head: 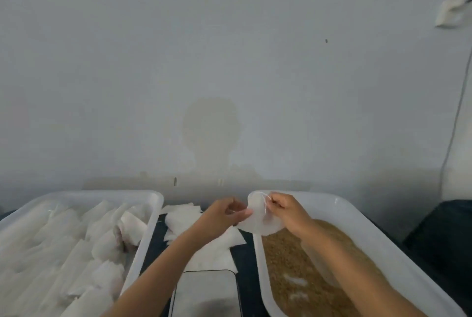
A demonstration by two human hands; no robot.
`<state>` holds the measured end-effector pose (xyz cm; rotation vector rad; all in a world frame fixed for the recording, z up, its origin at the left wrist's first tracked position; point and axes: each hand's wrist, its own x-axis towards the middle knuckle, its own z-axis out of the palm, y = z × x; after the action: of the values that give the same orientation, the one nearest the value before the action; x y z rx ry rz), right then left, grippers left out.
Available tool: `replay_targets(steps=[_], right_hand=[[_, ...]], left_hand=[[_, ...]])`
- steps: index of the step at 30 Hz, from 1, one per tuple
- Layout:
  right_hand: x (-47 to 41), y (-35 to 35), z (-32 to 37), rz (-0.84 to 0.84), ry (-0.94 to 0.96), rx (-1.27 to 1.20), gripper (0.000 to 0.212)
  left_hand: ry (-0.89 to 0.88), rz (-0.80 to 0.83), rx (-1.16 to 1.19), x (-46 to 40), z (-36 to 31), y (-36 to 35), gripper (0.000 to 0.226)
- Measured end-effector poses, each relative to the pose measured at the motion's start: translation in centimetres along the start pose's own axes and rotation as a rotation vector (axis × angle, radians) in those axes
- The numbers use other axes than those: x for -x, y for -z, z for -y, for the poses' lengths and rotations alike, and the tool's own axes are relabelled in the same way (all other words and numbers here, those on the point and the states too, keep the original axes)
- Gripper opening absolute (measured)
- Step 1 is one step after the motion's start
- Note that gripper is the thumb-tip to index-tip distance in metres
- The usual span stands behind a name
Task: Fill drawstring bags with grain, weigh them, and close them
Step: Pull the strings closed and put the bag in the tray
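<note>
Both hands are pinching one bag (258, 219) over the grain tray (362, 217): left hand (224, 217) its edge, right hand (283, 208) its string (267, 204). The mouth should be getting spread wide before scooping.

Bag tray (143, 247) left, scale (207, 291) between, grain tray (383, 247) right.

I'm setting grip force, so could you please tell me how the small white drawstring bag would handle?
The small white drawstring bag looks floppy, curving between the left hand and right hand. It seems thin and light, probably unfilled.
</note>
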<state>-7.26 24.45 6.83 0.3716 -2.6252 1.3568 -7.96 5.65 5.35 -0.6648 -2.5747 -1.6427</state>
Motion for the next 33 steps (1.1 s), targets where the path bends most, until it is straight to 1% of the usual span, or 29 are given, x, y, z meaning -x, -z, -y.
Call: replay_targets(steps=[2, 5, 7, 9, 10, 11, 13, 15, 17, 18, 20, 22, 26, 29, 33], right_hand=[[1.7, 1.4, -1.9, -0.019, -0.087, -0.066, 0.022], [4.3, 3.3, -4.4, -0.016, -0.176, -0.138, 0.025], [5.5, 4.0, -5.8, -0.073, -0.189, -0.023, 0.019], [6.2, 4.3, -7.0, -0.182, -0.144, 0.146, 0.008], [6.4, 4.3, -7.4, -0.212, -0.122, 0.165, 0.008], [6.5, 4.1, -7.7, -0.221, -0.114, 0.123, 0.01], [6.5, 4.0, -7.9, -0.224, -0.152, -0.114, 0.017], [6.5, 3.9, -7.9, -0.23, -0.197, -0.366, 0.022], [6.4, 3.8, -7.8, -0.194, -0.216, -0.518, 0.025], [6.4, 3.7, -7.7, -0.15, -0.22, -0.549, 0.027], [6.5, 3.4, -7.7, -0.064, -0.226, -0.567, 0.028], [6.5, 3.1, -7.8, -0.025, -0.229, -0.589, 0.026], [6.4, 3.0, -7.7, -0.061, -0.239, -0.635, 0.023], [6.5, 3.1, -7.5, -0.081, -0.247, -0.655, 0.02], [6.6, 3.3, -7.7, -0.07, -0.245, -0.641, 0.011]], left_hand=[[-0.005, 0.073, 0.049, -0.5, -1.1, -2.9, 0.011], [0.019, 0.111, 0.065, -1.2, -2.2, -6.9, 0.026], [0.048, 0.123, 0.087, -1.5, -2.6, -9.3, 0.03], [0.055, 0.133, 0.088, -1.7, -2.7, -11.3, 0.03], [0.05, 0.139, 0.102, -1.8, -2.6, -12.2, 0.028], [0.042, 0.145, 0.146, -1.8, -2.6, -13.0, 0.025], [0.039, 0.152, 0.295, -1.8, -2.5, -14.0, 0.02], [0.073, 0.154, 0.438, -1.9, -2.3, -14.3, 0.02], [0.114, 0.155, 0.508, -2.1, -2.0, -14.4, 0.021], [0.118, 0.14, 0.492, -2.1, -1.8, -14.6, 0.026], [0.072, 0.08, 0.369, -2.2, -1.3, -15.0, 0.036], [0.048, 0.033, 0.276, -2.2, -0.8, -15.3, 0.033], [0.1, 0.038, 0.344, -2.1, -0.6, -15.4, 0.029], [0.063, 0.073, 0.388, -1.9, -0.7, -15.3, 0.028], [0.065, 0.057, 0.382, -1.8, -0.7, -15.1, 0.028]])
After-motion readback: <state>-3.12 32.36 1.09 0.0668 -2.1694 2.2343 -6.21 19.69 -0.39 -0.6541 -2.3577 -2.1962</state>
